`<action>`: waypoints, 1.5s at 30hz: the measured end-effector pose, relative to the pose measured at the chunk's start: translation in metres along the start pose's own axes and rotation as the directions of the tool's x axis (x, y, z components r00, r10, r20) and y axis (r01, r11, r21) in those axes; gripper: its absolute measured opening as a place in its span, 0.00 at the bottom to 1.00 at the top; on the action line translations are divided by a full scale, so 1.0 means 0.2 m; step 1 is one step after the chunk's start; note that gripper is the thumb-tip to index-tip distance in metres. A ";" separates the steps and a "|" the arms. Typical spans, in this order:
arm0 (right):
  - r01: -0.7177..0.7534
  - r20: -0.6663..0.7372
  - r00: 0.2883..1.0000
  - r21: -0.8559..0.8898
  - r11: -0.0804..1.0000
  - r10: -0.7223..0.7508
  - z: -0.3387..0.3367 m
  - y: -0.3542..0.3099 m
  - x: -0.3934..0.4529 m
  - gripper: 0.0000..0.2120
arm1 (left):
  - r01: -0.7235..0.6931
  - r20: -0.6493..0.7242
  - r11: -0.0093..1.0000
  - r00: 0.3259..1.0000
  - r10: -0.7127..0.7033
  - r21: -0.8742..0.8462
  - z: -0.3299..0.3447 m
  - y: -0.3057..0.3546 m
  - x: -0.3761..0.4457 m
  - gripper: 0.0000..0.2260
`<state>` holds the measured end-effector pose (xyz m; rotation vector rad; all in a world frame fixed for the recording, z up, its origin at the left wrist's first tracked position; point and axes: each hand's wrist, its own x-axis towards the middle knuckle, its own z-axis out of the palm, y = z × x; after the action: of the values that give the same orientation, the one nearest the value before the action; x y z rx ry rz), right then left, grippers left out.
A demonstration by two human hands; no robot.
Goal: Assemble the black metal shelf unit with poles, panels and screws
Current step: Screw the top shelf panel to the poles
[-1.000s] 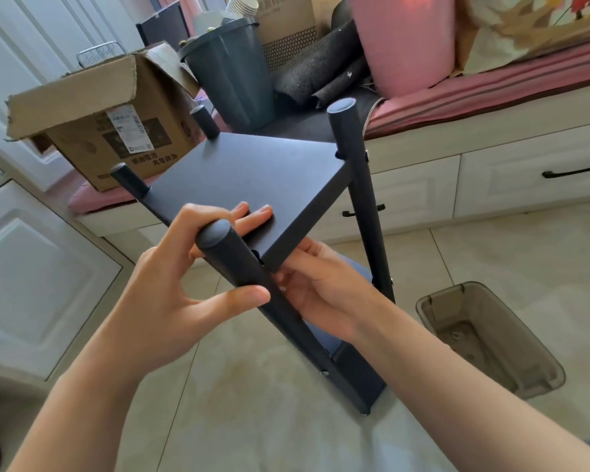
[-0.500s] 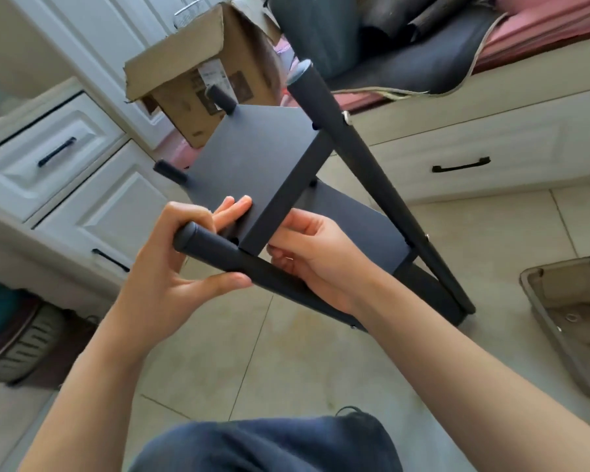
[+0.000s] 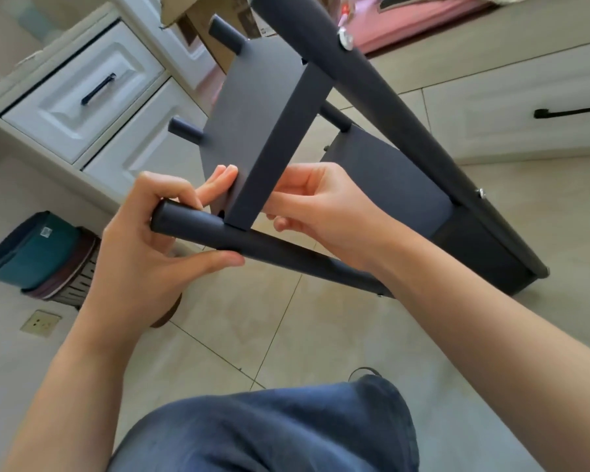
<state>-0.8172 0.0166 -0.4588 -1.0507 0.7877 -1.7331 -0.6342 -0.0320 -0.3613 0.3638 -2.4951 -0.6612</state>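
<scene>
Head view, nearest first: a knee in dark blue cloth (image 3: 269,434) fills the bottom edge, and above it my two forearms reach out over the tiled floor (image 3: 218,335). The left hand (image 3: 143,247) grasps the near pole (image 3: 252,243) close to its capped end, thumb underneath and fingers curled over the top, while two straighter fingers (image 3: 218,180) press on the face of the top panel (image 3: 259,107). The right hand (image 3: 324,212) is tucked under that panel's folded edge, fingers bent toward the joint; whether it pinches a screw there I cannot tell, since the panel hides the fingertips.

As I judge it, this step is seating that panel corner on the near pole and fixing it. To do it well I would keep the pole steady with the left hand, press the panel flat so its hole meets the pole's hole, and only then drive the screw from the underside, starting it straight to avoid cross-threading.

Farther out, the shelf unit lies tipped on the floor: a lower panel (image 3: 389,178) sits behind the right hand, and the far pole (image 3: 382,107) runs diagonally with a silver screw (image 3: 346,40) already fitted. Beyond stand white drawers (image 3: 82,93) on the left and a cardboard box (image 3: 201,18) at the top.
</scene>
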 end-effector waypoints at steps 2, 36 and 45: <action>0.019 0.005 1.000 -0.037 0.999 -0.019 0.01 0.02 0.03 0.08 | -0.006 -0.008 1.000 1.000 0.006 0.004 0.00 -0.02 0.00 0.23; -0.093 0.184 0.978 -0.058 0.994 0.102 0.06 0.07 0.20 0.11 | 0.136 -0.075 0.988 0.989 -0.131 0.066 -0.04 -0.12 -0.09 0.21; -0.189 0.187 0.965 -0.006 0.982 0.187 0.07 0.10 0.18 0.04 | 0.136 -0.098 0.989 0.987 -0.129 0.065 -0.03 -0.13 -0.09 0.22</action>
<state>-0.8038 -0.0244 -0.4596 -1.0770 0.7321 -1.4547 -0.6131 -0.0492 -0.3775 0.5783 -2.4256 -0.5929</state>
